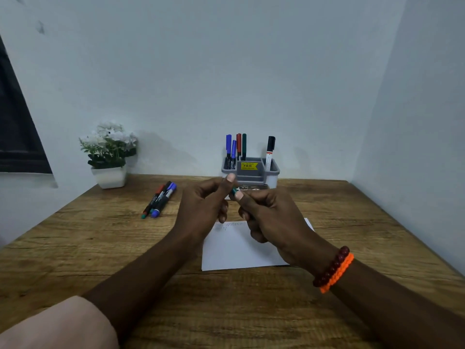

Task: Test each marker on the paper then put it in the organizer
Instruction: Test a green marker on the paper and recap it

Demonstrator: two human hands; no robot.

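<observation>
Both hands meet above the white paper, in front of the grey organizer. My right hand grips a green marker, of which only a teal bit shows between the thumbs. My left hand pinches that same marker at its far end; whether this is the cap is hidden. Several markers stand upright in the organizer: blue ones, a red and a green one on the left, a black-capped one on the right. Faint scribbles mark the paper's top edge.
Several loose markers lie together on the wooden table to the left of my hands. A white pot of white flowers stands at the back left. Walls close the table at the back and right.
</observation>
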